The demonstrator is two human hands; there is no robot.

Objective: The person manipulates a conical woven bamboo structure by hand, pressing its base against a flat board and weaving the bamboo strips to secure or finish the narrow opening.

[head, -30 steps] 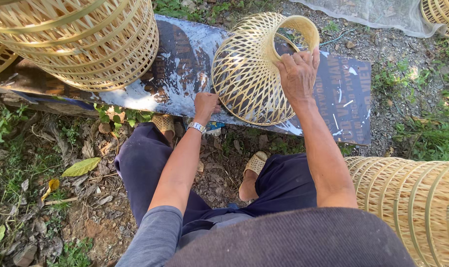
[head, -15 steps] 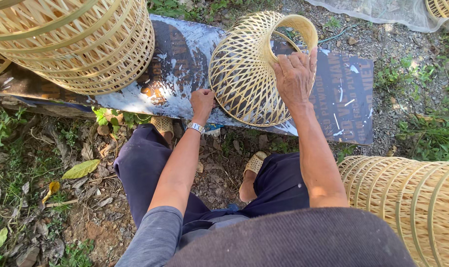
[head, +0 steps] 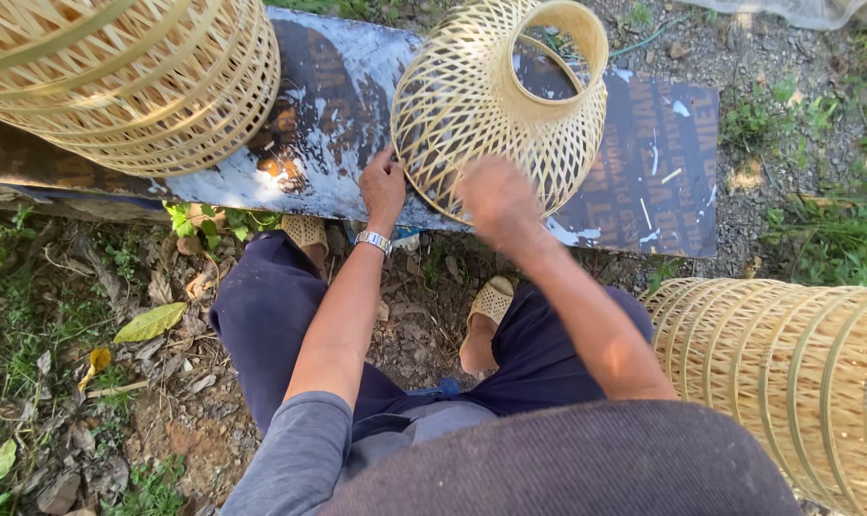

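Since the earlier frame your right hand point(head: 495, 201) has come off the woven bamboo basket point(head: 500, 105) and now sits blurred just below it; whether it is clenched you cannot tell. Your left hand point(head: 384, 186) grips the basket's lower rim, holding it tilted on the painted board point(head: 634, 191).

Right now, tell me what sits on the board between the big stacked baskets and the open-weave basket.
Head view: only bare board, with the left hand gripping the open-weave basket.
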